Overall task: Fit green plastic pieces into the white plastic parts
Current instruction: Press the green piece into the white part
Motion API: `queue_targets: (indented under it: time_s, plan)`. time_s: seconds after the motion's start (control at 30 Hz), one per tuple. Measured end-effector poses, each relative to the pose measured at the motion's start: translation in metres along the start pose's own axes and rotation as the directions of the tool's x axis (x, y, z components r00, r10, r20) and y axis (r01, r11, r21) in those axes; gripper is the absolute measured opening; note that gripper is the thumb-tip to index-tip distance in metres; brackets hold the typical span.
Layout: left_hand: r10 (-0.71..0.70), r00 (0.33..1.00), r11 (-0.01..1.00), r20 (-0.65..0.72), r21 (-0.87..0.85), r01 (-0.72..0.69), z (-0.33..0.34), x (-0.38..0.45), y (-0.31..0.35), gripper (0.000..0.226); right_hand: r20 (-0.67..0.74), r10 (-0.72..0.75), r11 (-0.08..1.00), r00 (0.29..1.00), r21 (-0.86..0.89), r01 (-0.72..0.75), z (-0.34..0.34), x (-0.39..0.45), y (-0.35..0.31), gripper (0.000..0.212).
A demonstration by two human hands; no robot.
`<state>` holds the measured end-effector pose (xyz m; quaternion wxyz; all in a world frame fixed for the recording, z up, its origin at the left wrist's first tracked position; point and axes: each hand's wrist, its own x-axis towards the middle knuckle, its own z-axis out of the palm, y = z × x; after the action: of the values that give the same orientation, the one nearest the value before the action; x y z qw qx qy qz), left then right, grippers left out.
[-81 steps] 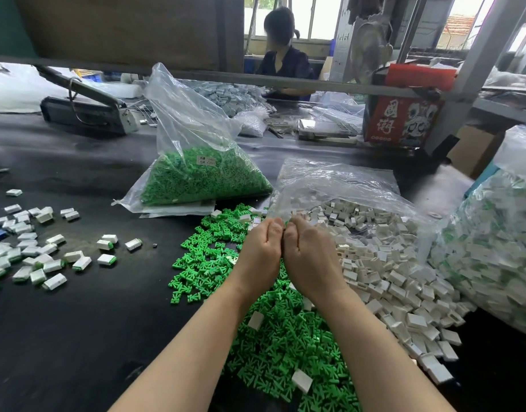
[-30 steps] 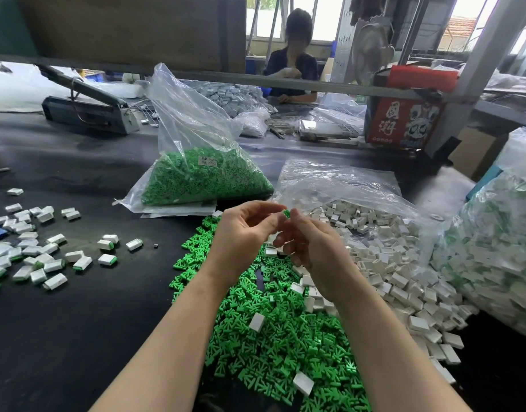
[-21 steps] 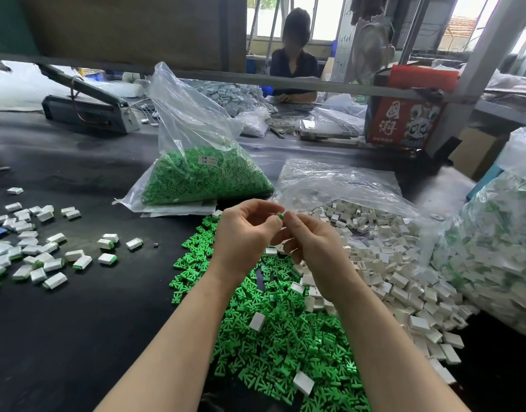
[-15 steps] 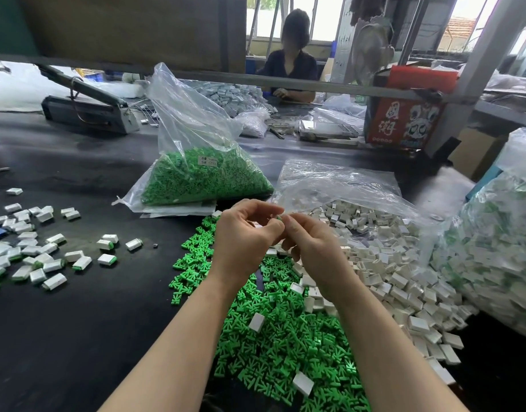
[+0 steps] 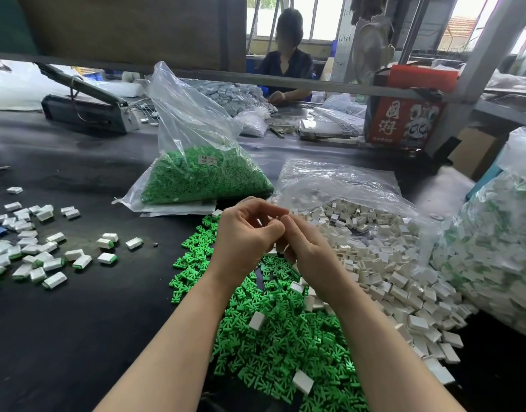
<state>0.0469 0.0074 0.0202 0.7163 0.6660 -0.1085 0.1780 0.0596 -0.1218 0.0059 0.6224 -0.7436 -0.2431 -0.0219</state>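
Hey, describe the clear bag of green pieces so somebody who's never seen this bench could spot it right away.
Start at the black worktable and look to its middle, just beyond the loose green pieces spilled in front of the person. The bag of green pieces stands there with its clear top pulled up to a peak. Unlike the neighbouring bags, it holds only green and bears a small white label.

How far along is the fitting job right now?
Done: a scatter of fitted white parts on the left. In hand: both hands, left hand and right hand, pinch something together; it is hidden. Left: large loose green pile and white pile.
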Motion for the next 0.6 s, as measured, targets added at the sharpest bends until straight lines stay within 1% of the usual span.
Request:
queue_targets:
  time_s: [0.07,0.1,0.23,0.27,0.37,0.43,0.5,0.6]
  plan:
    - [0.004,1.0,1.0,-0.005,0.02,-0.003,0.0,0.001,0.0,0.015,-0.008,-0.024,1.0,1.0,-0.019,0.024,0.001,0.0,-0.004,0.039]
    - [-0.003,1.0,1.0,0.002,0.003,0.003,0.0,0.002,-0.001,0.015,-0.014,-0.032,0.999,0.999,-0.042,0.032,0.001,-0.001,-0.006,0.044]
    - [-0.049,0.999,0.988,0.022,-0.146,0.052,0.006,0.001,-0.001,0.014,-0.078,-0.06,0.993,0.995,-0.109,0.052,0.003,-0.001,-0.006,0.053]
    - [-0.061,0.998,0.982,0.018,-0.176,0.063,0.008,0.0,-0.001,0.017,-0.095,-0.064,0.991,0.993,-0.122,0.052,0.003,-0.002,-0.006,0.054]
    - [-0.09,0.996,0.968,0.006,-0.233,0.089,0.011,0.0,-0.004,0.039,-0.117,-0.065,0.991,0.991,-0.121,0.051,0.004,-0.003,-0.005,0.053]
    - [-0.104,0.995,0.96,0.006,-0.26,0.103,0.012,0.0,-0.005,0.046,-0.118,-0.06,0.994,0.991,-0.103,0.048,0.004,-0.002,-0.005,0.052]
    - [-0.12,0.993,0.95,-0.001,-0.292,0.114,0.013,-0.001,-0.005,0.045,-0.12,-0.051,0.996,0.992,-0.077,0.042,0.004,-0.003,-0.006,0.054]
    - [-0.151,0.988,0.937,-0.015,-0.321,0.138,0.015,-0.001,-0.004,0.028,-0.124,-0.028,0.999,0.992,-0.03,0.024,0.004,-0.004,-0.008,0.053]
